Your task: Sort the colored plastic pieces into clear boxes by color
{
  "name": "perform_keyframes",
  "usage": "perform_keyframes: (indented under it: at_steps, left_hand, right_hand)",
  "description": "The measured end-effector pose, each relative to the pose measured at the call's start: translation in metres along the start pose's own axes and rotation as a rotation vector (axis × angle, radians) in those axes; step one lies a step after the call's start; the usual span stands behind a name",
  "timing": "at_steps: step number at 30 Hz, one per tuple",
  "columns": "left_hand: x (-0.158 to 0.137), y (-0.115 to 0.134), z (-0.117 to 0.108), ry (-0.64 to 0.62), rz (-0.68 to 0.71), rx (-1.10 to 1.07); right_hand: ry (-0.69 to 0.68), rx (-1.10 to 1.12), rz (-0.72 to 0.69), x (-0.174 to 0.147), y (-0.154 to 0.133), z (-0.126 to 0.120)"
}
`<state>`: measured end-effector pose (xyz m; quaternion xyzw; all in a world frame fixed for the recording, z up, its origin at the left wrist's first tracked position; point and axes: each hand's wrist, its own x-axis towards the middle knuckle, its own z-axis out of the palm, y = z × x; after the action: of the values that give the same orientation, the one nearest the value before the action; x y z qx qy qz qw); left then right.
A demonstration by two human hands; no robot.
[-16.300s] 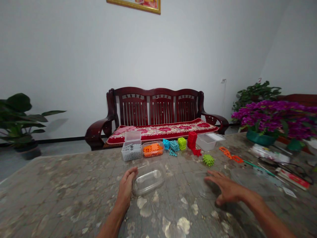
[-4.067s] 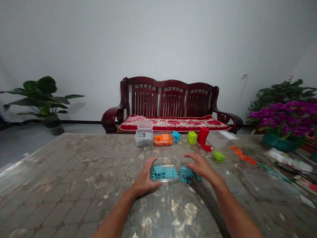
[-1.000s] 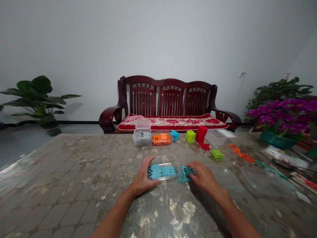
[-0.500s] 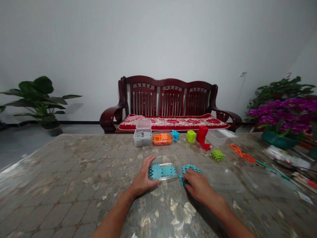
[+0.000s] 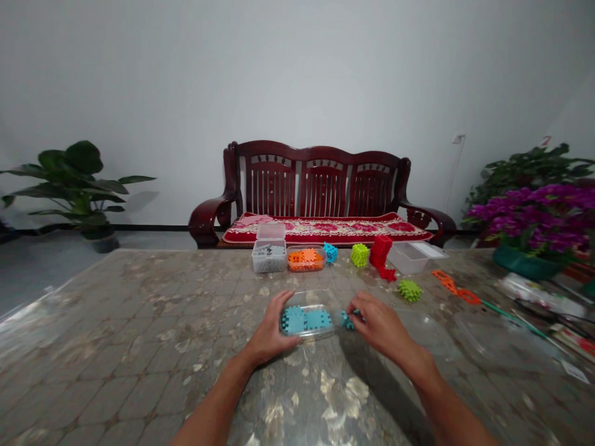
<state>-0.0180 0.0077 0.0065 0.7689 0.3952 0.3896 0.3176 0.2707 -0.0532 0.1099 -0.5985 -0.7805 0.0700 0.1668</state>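
Observation:
My left hand [image 5: 272, 325] is wrapped round the left end of a clear plastic container [image 5: 320, 336], thumb at the near side and fingers at the far side. Light blue interlocking tiles [image 5: 318, 319] lie inside it. Just right of the container, my right hand [image 5: 379, 319] has its fingers closed on a light blue interlocking tile [image 5: 346, 320], mostly hidden under the fingers.
Behind stand a box of grey pieces [image 5: 269, 262], a container of orange pieces [image 5: 305, 266] and blue, green and red block builds [image 5: 380, 251]. Clear lids [image 5: 430, 334], an orange chain [image 5: 445, 282] and a flowerpot [image 5: 527, 263] are at right.
My right hand has risen slightly and moved away from me onto the farther tile. The nearer loose tile no longer shows, and the container's left tile looks different. My left hand stays put.

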Motion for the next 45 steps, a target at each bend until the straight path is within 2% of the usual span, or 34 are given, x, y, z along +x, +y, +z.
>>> perform_keyframes:
  at_steps: [2,5,12,20,26,30,34,36,39,41,45]
  left_hand:
    - [0.000,0.001,0.000,0.003,0.003,-0.004]
    - [0.000,0.001,0.000,-0.010,0.000,-0.011]
    - [0.001,0.000,0.001,-0.013,-0.002,-0.012]
    - [0.000,0.000,-0.001,-0.019,0.004,0.007]
    - [0.000,0.001,-0.001,-0.012,-0.006,0.008]
    - [0.001,0.003,-0.001,-0.010,-0.011,0.009]
    - [0.001,0.002,-0.001,-0.019,-0.018,-0.004]
    - [0.001,0.001,0.000,-0.019,-0.014,-0.008]
    - [0.001,0.000,0.000,-0.010,-0.005,-0.003]
    - [0.001,0.001,0.000,-0.003,-0.002,0.002]
    - [0.000,0.001,-0.001,0.000,0.000,0.009]
  right_hand:
    - [-0.016,0.019,-0.029,0.011,-0.005,-0.001]
    - [-0.032,0.045,0.006,0.018,-0.004,0.008]
    - [-0.049,0.108,0.111,0.000,0.022,0.028]
    - [-0.135,0.036,0.075,-0.014,0.027,0.031]
    - [-0.209,-0.072,-0.029,-0.015,0.026,0.031]
    - [-0.249,-0.118,-0.017,-0.017,0.026,0.036]
    - [-0.271,-0.054,0.006,-0.023,0.021,0.036]
    - [-0.255,-0.009,-0.048,-0.025,0.019,0.033]
    - [-0.229,0.039,-0.235,-0.027,0.017,0.028]
    - [-0.264,0.061,-0.340,-0.028,0.016,0.026]
    - [-0.315,0.057,-0.336,-0.031,0.013,0.028]
